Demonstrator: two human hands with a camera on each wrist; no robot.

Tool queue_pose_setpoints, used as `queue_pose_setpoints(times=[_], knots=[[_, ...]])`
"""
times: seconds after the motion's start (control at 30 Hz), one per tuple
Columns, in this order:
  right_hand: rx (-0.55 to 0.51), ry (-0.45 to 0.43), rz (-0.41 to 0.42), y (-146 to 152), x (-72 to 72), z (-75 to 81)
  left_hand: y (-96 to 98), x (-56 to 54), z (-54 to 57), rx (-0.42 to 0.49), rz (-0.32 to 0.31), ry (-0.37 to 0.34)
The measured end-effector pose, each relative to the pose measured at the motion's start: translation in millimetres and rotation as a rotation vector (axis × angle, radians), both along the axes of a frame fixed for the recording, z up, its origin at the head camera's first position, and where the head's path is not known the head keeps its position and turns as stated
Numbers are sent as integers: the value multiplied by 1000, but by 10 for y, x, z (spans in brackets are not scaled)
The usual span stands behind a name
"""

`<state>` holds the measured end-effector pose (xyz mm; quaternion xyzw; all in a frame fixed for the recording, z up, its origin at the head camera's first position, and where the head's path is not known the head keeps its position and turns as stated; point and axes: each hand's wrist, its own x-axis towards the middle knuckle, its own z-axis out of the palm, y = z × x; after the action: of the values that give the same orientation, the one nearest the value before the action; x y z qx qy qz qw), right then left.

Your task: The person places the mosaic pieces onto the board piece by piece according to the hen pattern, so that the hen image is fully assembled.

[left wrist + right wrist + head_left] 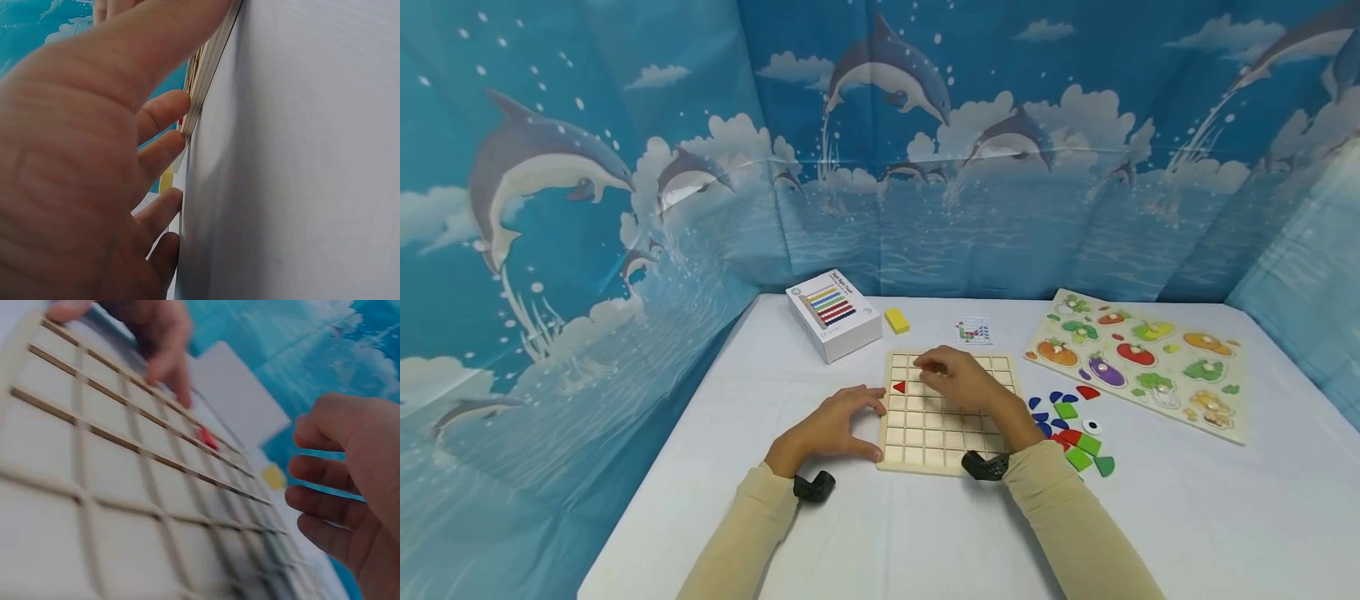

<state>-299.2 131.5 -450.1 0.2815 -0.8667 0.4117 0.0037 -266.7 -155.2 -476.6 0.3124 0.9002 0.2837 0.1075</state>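
One red triangle [899,387] is set on the board [915,436] touched by the spread left hand [835,423]. Filling seems begun; more pieces [1065,410] should be fetched by the loose, seemingly empty right hand [958,379].

A board [936,425] is laid on the table [700,450], with a single piece [899,387] set in it near the far left corner. The left hand [842,423] is placed at the board's left edge; the right hand [958,379] is held over its far part. Beyond the board, from left to right, a box [835,318], a block [897,321] and a card [973,331] are set out. Loose pieces [1087,444] are scattered to the right, before a puzzle [1170,367]. The table is backed by a curtain [880,217].
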Motion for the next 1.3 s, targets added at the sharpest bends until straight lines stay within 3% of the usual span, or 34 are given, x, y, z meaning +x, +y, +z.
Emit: queue_pose_setpoints(times=[0.13, 0.3, 0.4, 0.57, 0.8, 1.0, 1.13, 1.3], knots=[[10, 29, -18, 476, 22, 180, 4, -2, -1, 2, -6, 5], [126, 29, -96, 1078, 90, 375, -21, -23, -37, -5, -5, 15], [226, 11, -160, 1380, 152, 396, -29, -28, -46, -6, -4, 16], [346, -51, -221, 1760, 307, 293, -29, -13, -32, -10, -9, 23], [399, -69, -219, 1987, 675, 84, -31, 1, -15, -9, -10, 17], [399, -47, -234, 2076, 943, 13, -32, 0, -4, -6, -13, 24], [392, -12, -258, 2120, 968, -18, -39, -1, -5, -8, -7, 25], [384, 21, -321, 2152, 866, -85, -35, 10, 6, 5, -12, 11]])
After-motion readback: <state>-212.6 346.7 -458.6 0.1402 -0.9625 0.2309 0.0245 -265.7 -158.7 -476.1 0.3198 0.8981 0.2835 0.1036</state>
